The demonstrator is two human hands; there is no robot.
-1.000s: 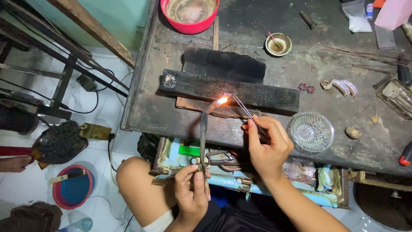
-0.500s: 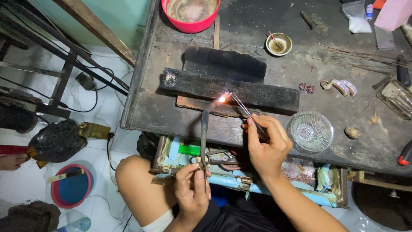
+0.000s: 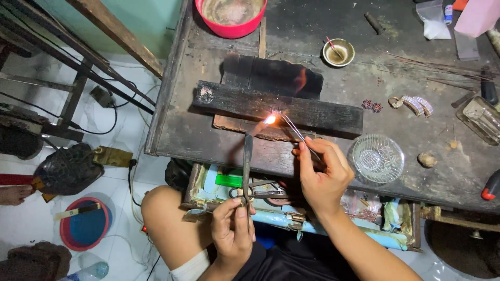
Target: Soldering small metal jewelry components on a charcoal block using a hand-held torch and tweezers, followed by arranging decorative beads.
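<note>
My left hand [image 3: 233, 229] grips the lower end of a thin metal torch [image 3: 247, 156] that points up and gives off a bright flame [image 3: 269, 119]. My right hand [image 3: 324, 171] pinches long metal tweezers [image 3: 298, 134], whose tips reach into the flame over a charred wooden block [image 3: 224, 101] on the dark workbench [image 3: 208, 138]. What the tweezers hold at their tips is too small and too bright to make out.
A glass dish [image 3: 377, 158] sits just right of my right hand. Behind are a small brass bowl [image 3: 338, 52], a red basin [image 3: 230, 15], jewellery pieces [image 3: 415, 105] and a clear box [image 3: 482, 118]. An open drawer [image 3: 260, 190] with tools lies under the bench edge.
The flame flares higher now, with an orange glow on the dark block behind it. Both hands stay almost in place.
</note>
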